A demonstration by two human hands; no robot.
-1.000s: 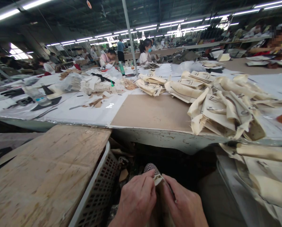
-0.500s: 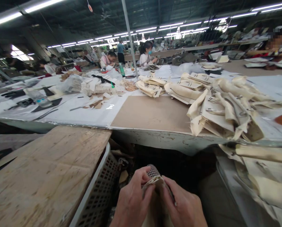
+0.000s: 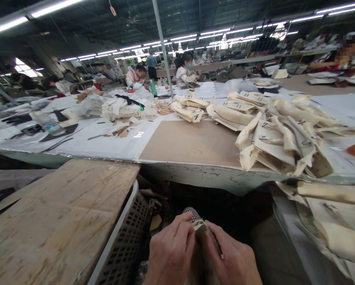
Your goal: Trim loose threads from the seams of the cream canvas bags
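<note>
Low at the bottom centre, below the table's front edge, my left hand (image 3: 172,248) and my right hand (image 3: 232,250) pinch a cream fabric piece (image 3: 203,257) from both sides. A dark checked cloth (image 3: 191,214) shows at its far end, just beyond the fingertips. The cream piece hangs down between the hands toward me, its lower part cut off by the frame. Along the inner side of my right hand runs a thin dark edge, which I cannot make out clearly. Both hands are closed, the fingers bent over the rim of the fabric.
Cream fabric pieces (image 3: 278,138) lie heaped on the table at right, beside a brown board (image 3: 192,142). More cream pieces (image 3: 338,221) sit lower right. A plastic basket (image 3: 124,233) and a worn board (image 3: 55,213) stand at left. Several people work farther back.
My left hand's fingers have shifted slightly right and curled further over the fabric rim. My right hand stays nearly in place.
</note>
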